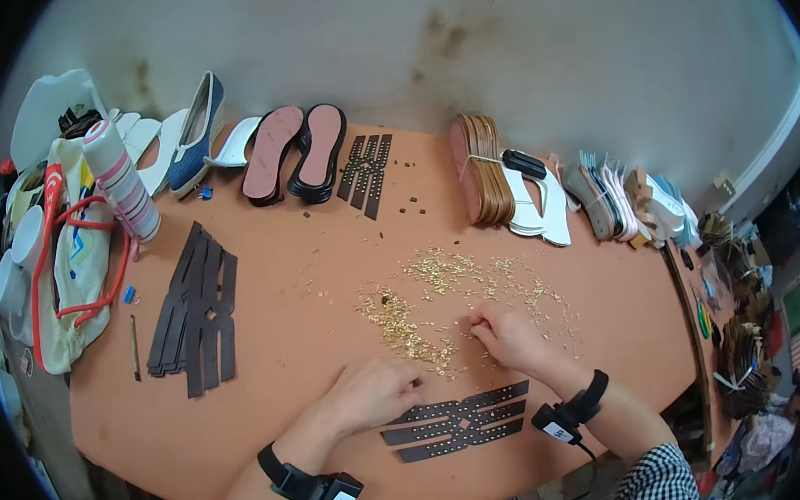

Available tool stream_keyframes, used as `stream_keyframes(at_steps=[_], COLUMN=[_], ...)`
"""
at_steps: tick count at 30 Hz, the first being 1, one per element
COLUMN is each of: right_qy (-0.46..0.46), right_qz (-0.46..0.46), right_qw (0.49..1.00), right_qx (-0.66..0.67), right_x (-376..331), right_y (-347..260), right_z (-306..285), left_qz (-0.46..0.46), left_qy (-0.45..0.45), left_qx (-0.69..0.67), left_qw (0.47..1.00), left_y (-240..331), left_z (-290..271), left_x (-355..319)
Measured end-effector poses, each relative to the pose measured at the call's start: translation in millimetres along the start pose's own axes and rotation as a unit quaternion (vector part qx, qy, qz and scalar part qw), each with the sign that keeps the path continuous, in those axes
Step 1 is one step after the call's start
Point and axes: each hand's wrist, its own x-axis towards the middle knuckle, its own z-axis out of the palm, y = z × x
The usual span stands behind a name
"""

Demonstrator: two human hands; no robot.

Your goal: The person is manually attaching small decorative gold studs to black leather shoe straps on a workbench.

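Note:
A dark shoe upper (456,424), cut into strips and dotted with shiny studs around a diamond-shaped hole, lies flat near the front edge. My left hand (378,390) is closed at its upper left end, fingers curled; whatever they hold is hidden. Loose gold studs (407,334) are scattered in a curved band beyond the upper. At the right of this band my right hand (512,339) is pinched, thumb against forefinger. Anything in that pinch is too small to make out. Both wrists carry black strapped devices.
Unstudded dark uppers (208,312) lie stacked at left, and another studded upper (366,173) lies at the back. Pink-topped soles (322,148), a blue wedge shoe (199,139), a striped bottle (122,182) and bundled brown soles (483,168) line the far side of the table (288,259).

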Motion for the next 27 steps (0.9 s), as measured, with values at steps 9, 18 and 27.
stream_keyframes(at_steps=[9,18,27], right_qy=[-0.026,0.006,0.051], right_qz=[0.001,-0.063,-0.01], right_qw=[0.995,0.996,0.998], right_qx=[-0.095,-0.058,-0.031], right_x=[6,0,-1], right_y=[-7,5,7], right_z=[8,7,6], left_qz=[0.013,0.015,-0.004], left_qy=[0.029,0.032,-0.016], left_qx=[0.009,0.022,0.013], left_qw=[0.999,0.999,1.0], left_y=[-5,-3,4], left_z=[5,4,-5], left_x=[-2,-1,-1])
